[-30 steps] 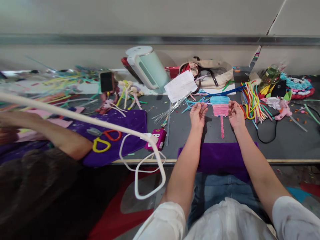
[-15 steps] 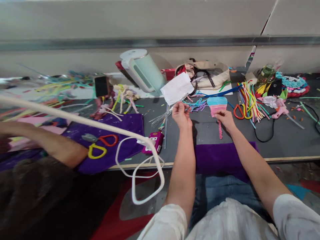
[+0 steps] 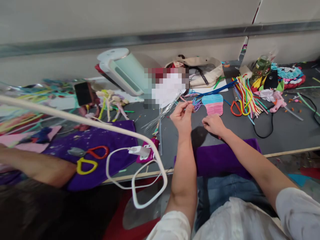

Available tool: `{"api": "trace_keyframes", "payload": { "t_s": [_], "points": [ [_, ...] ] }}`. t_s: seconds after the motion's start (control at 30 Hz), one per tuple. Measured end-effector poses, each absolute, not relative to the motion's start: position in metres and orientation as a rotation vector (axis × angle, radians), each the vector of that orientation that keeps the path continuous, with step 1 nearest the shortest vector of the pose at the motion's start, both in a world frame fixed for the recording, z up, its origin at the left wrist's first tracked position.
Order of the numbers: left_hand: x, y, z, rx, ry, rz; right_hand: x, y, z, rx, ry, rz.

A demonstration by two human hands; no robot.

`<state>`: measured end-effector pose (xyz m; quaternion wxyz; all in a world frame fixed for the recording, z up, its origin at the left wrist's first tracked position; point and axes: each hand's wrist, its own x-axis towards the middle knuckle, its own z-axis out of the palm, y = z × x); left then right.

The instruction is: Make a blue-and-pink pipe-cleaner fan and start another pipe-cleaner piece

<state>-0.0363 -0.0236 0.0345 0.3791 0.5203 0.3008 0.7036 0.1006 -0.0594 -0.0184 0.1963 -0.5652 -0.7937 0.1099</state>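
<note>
My left hand (image 3: 183, 116) is raised over the bench, thumb and fingers pinched together. What it holds, if anything, is too thin to make out. Thin silvery wires (image 3: 162, 116) fan out on its left, and small blue and purple pipe cleaner pieces (image 3: 197, 106) lie just beyond its fingertips. My right hand (image 3: 213, 125) is closed too, low over the bench, with nothing I can name in its fingers. Right beyond it lies a flat fuzzy piece (image 3: 212, 104), blue above and pink below. The hand and wrist cover most of that piece's pink tail.
Coloured pipe cleaners (image 3: 247, 98) and red-and-yellow scissors (image 3: 235, 108) lie to the right. A folded purple cloth (image 3: 225, 156) rests at the front edge. At left are a pale green kettle (image 3: 125, 71), a white cable (image 3: 160, 166) and another person's arm (image 3: 37, 165).
My right hand has come down and left, nearer to my left hand, now covering most of the pink tail. My left hand stays pinched. The whole view has shifted and tilted slightly.
</note>
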Motion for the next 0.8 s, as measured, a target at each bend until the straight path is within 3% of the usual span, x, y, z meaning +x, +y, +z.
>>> {"api": "trace_keyframes", "payload": {
  "t_s": [0.37, 0.8],
  "points": [
    [-0.033, -0.02, 0.022, 1.356, 0.814, 1.783, 0.103, -0.063, -0.017, -1.676, -2.135, 0.393],
    [-0.033, -0.014, 0.008, 1.47, 0.789, 1.398, 0.104, -0.062, -0.019, -1.7, -2.103, 0.388]
  ]
}}
